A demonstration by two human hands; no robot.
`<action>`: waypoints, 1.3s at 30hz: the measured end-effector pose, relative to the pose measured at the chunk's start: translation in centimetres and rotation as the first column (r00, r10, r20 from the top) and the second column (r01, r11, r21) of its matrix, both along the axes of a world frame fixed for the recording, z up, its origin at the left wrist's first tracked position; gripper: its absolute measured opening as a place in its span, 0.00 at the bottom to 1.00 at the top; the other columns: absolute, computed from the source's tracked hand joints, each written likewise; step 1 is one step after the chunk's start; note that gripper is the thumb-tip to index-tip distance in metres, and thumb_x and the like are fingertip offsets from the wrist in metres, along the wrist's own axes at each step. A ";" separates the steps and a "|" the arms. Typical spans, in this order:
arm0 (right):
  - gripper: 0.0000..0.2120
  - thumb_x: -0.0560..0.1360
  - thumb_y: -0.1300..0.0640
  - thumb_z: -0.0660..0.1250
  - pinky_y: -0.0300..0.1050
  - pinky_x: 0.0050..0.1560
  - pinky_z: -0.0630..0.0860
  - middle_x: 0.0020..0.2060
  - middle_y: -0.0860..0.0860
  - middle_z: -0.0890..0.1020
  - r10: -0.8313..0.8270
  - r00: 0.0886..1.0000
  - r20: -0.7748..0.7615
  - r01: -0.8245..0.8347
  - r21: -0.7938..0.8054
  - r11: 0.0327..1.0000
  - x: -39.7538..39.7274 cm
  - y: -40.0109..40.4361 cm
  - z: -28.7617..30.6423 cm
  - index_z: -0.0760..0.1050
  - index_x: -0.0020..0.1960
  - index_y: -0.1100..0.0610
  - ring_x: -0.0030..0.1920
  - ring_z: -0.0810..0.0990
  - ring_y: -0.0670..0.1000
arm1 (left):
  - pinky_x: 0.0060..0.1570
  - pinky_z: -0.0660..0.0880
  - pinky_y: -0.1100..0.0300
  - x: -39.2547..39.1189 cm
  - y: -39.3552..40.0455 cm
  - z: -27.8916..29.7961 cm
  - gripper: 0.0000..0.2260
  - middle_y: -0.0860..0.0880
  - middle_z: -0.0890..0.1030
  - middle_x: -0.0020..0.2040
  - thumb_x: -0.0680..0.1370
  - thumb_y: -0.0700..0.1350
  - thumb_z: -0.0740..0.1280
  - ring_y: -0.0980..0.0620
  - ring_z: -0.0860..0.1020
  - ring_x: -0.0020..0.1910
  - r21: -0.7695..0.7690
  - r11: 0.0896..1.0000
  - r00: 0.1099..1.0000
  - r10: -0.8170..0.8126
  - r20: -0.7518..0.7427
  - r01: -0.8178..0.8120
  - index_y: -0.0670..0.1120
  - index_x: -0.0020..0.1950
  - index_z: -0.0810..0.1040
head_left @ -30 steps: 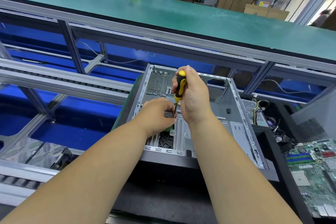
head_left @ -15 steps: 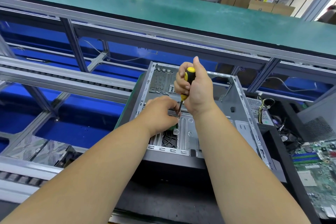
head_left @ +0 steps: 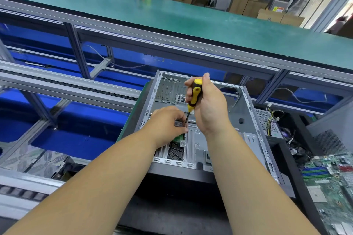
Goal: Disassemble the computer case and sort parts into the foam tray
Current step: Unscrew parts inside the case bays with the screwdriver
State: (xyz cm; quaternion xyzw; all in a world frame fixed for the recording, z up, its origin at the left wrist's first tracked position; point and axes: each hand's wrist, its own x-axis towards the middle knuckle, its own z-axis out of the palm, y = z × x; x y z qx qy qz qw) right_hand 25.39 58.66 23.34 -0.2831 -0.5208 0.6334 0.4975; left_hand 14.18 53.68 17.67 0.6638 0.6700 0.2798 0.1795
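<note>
Computer case (head_left: 219, 135) lies open-side up. Right hand (head_left: 210, 108) — fingers clamped on the screwdriver (head_left: 194, 94) — holds it tip-down inside the case; left hand (head_left: 168, 126) pinches a part beside the tip.

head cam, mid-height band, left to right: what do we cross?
Roller conveyor rail → left hand → screwdriver gripped in the right hand → right wall of the computer case → bundle of coloured wires → motherboard at the right edge, lower.
</note>
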 end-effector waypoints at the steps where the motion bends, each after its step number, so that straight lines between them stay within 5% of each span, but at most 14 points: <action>1: 0.26 0.85 0.47 0.52 0.37 0.34 0.71 0.29 0.49 0.75 -0.020 1.000 -0.006 0.020 0.003 1.000 -0.3 -0.1 -0.1 0.81 0.38 0.53 0.30 0.71 0.46 | 0.60 0.68 0.51 0.0 0.0 0.0 0.08 0.55 0.74 0.44 0.73 0.53 0.73 0.53 0.73 0.50 0.000 1.000 1.000 0.000 0.001 0.000 0.56 0.40 0.75; 6: 0.19 0.81 0.40 0.54 0.39 0.30 0.65 0.26 0.47 0.69 -0.032 0.997 -0.072 0.032 -0.015 0.999 -0.9 -0.2 -0.4 0.71 0.42 0.54 0.28 0.64 0.48 | 0.60 0.68 0.49 0.0 0.0 0.0 0.06 0.55 0.75 0.44 0.73 0.52 0.74 0.53 0.73 0.50 0.009 1.000 1.000 -0.002 0.018 0.002 0.55 0.41 0.78; 9: 0.13 0.78 0.46 0.62 0.38 0.31 0.65 0.27 0.47 0.70 -0.048 0.998 -0.030 0.049 0.028 0.998 -0.9 -0.1 -0.5 0.66 0.40 0.53 0.29 0.65 0.47 | 0.61 0.68 0.49 0.0 0.0 -0.1 0.06 0.55 0.75 0.44 0.73 0.52 0.74 0.54 0.73 0.51 0.010 1.000 1.000 -0.004 0.017 0.004 0.55 0.42 0.77; 16: 0.13 0.78 0.47 0.63 0.43 0.39 0.72 0.35 0.48 0.79 0.007 1.000 -0.011 -0.006 0.031 0.999 0.0 -0.1 -0.6 0.79 0.39 0.50 0.34 0.76 0.48 | 0.60 0.68 0.50 0.0 0.0 -0.1 0.08 0.56 0.74 0.44 0.73 0.53 0.73 0.54 0.73 0.49 0.020 1.000 1.000 -0.008 0.003 0.008 0.56 0.40 0.75; 23: 0.16 0.78 0.47 0.61 0.40 0.38 0.73 0.33 0.47 0.79 0.006 1.000 0.020 -0.006 0.032 0.999 -0.1 0.0 -0.2 0.83 0.40 0.52 0.34 0.75 0.47 | 0.59 0.68 0.50 0.0 0.0 0.0 0.07 0.56 0.75 0.44 0.73 0.54 0.73 0.54 0.73 0.50 0.007 1.000 1.000 -0.005 -0.003 0.005 0.55 0.42 0.77; 31: 0.13 0.81 0.50 0.59 0.41 0.36 0.72 0.31 0.51 0.75 0.070 0.996 -0.052 -0.072 -0.020 0.997 -0.6 0.2 -0.1 0.76 0.45 0.56 0.32 0.73 0.48 | 0.57 0.70 0.50 0.0 -0.1 0.2 0.13 0.55 0.74 0.42 0.73 0.52 0.73 0.52 0.73 0.47 -0.005 1.000 1.000 -0.002 0.005 0.002 0.56 0.35 0.71; 39: 0.18 0.83 0.45 0.55 0.38 0.29 0.62 0.26 0.47 0.68 -0.014 0.998 -0.063 0.011 -0.052 0.999 -2.0 -0.3 -0.4 0.72 0.42 0.56 0.27 0.63 0.46 | 0.59 0.70 0.49 0.0 -0.1 0.1 0.05 0.54 0.77 0.46 0.74 0.52 0.72 0.52 0.74 0.50 0.004 1.000 1.000 -0.013 -0.013 0.013 0.52 0.45 0.80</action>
